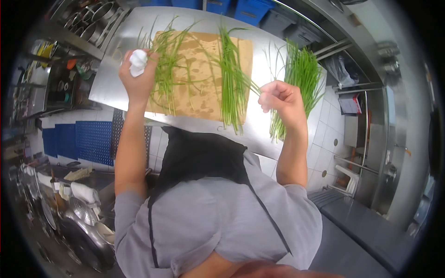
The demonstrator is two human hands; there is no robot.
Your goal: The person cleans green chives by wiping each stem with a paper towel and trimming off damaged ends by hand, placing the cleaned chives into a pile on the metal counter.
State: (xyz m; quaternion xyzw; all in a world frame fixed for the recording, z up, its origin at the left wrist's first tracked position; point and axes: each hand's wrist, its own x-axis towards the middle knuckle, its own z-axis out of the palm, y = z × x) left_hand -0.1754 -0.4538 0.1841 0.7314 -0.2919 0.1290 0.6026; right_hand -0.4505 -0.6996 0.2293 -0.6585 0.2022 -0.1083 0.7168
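Note:
My left hand [135, 83] is closed around a crumpled white wad [137, 63], paper or cloth, at the left edge of the cutting board [204, 102]. Beside it, loose chives [168, 69] lie scattered over the board's left part. My right hand [285, 99] is pinched on the ends of a few chives [253, 86], which stretch back toward the board. A neater row of chives [229, 78] runs down the board's right side, its ends past the near edge. Right of my right hand lies a thick bunch of chives [300, 74] on the steel table.
The steel table [104, 85] reaches close to my apron. Blue bins [252, 10] stand beyond its far edge. Metal pans [97, 23] sit on a rack at the far left. Ladles and a strainer [83, 211] lie on a counter at lower left.

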